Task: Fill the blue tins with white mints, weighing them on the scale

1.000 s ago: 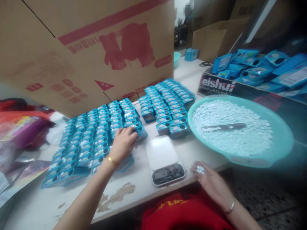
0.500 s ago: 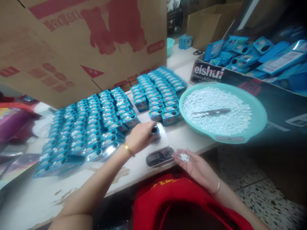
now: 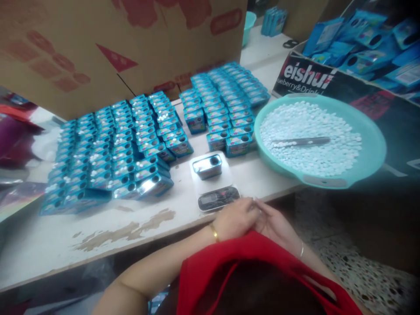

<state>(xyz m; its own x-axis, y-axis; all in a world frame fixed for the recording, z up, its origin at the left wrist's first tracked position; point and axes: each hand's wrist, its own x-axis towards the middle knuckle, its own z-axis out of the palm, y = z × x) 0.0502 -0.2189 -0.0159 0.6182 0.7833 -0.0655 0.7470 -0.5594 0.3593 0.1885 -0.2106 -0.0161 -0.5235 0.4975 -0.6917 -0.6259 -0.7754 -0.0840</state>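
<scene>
My left hand (image 3: 238,216), with a gold bracelet at its wrist, reaches across to my right hand (image 3: 275,227). Its bent fingertips dip into the right palm and are mostly hidden. My right hand is cupped palm up; the white tablets seen in it a moment ago are now covered by the left fingers. Just beyond the hands, a small digital scale (image 3: 219,198) lies near the table's front edge. On its pan stands a blue box (image 3: 207,168) with a dark round hole in its top, touched by neither hand.
Rows of blue boxes (image 3: 121,144) fill the left and middle, some with white tablets on top. A turquoise basin (image 3: 374,148) of white tablets, with a dark strip (image 3: 300,141) lying in it, stands right. Behind are a black carton (image 3: 331,94) of blue packs and a large cardboard box (image 3: 98,26).
My left hand has let go of the blue box on the scale and moved back to my right palm. The view has tilted down a little.
</scene>
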